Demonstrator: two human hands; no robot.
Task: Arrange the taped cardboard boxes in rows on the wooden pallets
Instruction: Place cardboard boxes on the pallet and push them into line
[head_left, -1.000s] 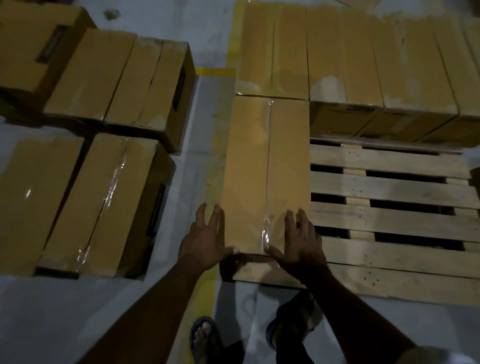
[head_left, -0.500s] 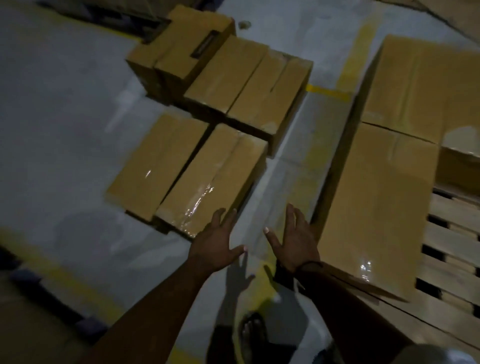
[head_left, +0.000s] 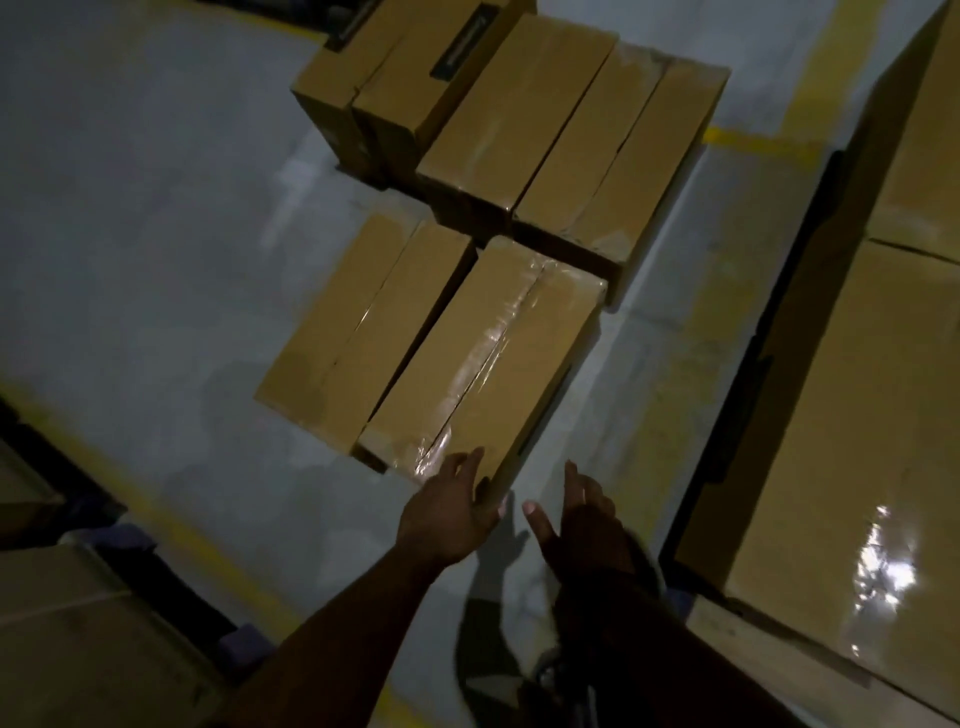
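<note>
Near left: cardboard stack (head_left: 78, 639), dim, cut off by frame; contents unclear.
Centre: floor boxes (head_left: 566, 135) grouped beside pallet, likely staged for loading.
Nearest taped box (head_left: 488, 358) lies on floor, not yet on pallet.
Left hand (head_left: 449, 512) released, fingers straight at box's near end; contact uncertain.
Right hand (head_left: 587, 512) released, empty, beside near right corner, apparently flanking box for lift.
Right: loaded box (head_left: 841, 441) on pallet (head_left: 727, 631); far part cropped, pallet mostly hidden.
</note>
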